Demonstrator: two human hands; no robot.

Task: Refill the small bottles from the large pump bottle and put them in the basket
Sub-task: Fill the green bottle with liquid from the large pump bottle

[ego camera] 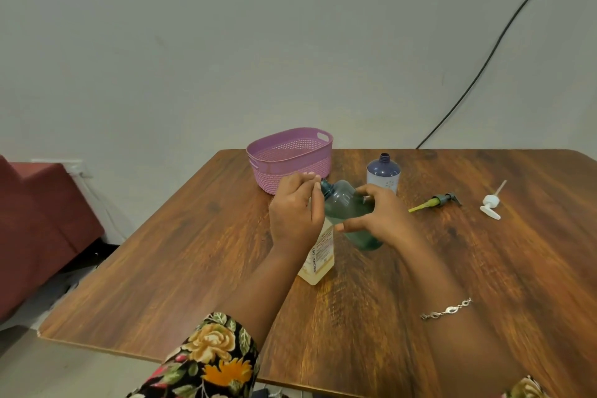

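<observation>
Grips the teal bottle (347, 208) with the right hand (384, 216), fingers and thumb curled round its body, just in front of the basket (290, 155). Holds it lifted and tilted, open neck pointing left, close to the left fingertips. Curls the left hand (295, 207) over the top of the clear labelled bottle (318, 255), standing upright on the tabletop (193, 252) in front of the basket. Cannot tell whether gripping that neck or only cupping it. Just right of the basket: an uncapped purple bottle (383, 173), upright. Farther right of the basket: a dark pump (436, 200) with yellow tube, then a white pump (491, 203), both lying flat.
</observation>
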